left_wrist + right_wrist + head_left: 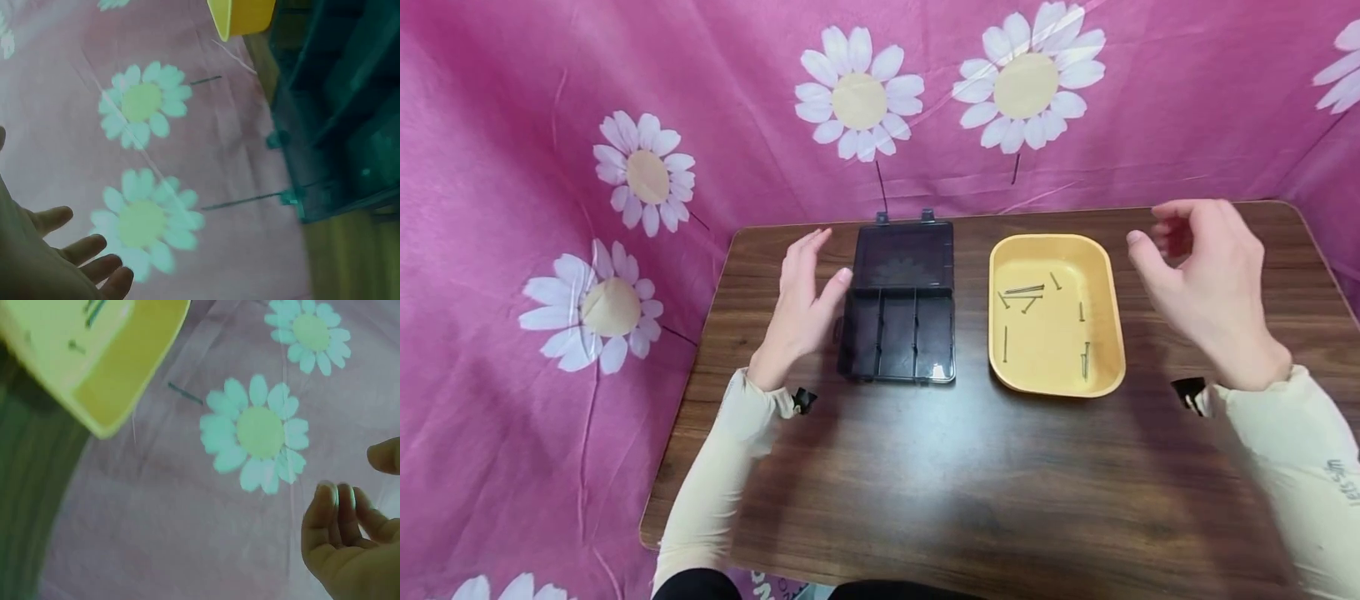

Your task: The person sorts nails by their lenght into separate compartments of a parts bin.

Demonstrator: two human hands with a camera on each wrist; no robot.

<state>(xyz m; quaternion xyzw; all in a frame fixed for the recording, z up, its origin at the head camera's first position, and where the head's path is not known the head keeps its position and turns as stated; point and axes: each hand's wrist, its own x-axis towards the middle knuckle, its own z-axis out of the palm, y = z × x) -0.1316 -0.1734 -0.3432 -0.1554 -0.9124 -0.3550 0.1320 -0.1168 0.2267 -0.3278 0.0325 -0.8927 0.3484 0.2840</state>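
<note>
A black plastic compartment box (pixel 897 333) lies with its lid (pixel 904 254) folded back toward the far edge; no items show in its long sections. To its right stands a yellow tray (pixel 1056 386) with several loose screws or nails (pixel 1024 292) scattered on its bottom. My left hand (pixel 805 300) hovers at the box's left side, fingers extended and holding nothing. Off the right side of the tray, my right hand (pixel 1213 279) is raised with fingers loosely bent and a gap between thumb and fingers. The right wrist view shows that same hand (pixel 350 544) without anything in it.
Both containers rest on a dark wooden table (pixel 970 483). A pink cloth (pixel 737 108) with white daisies hangs along the back and left sides, close behind the table's far edge.
</note>
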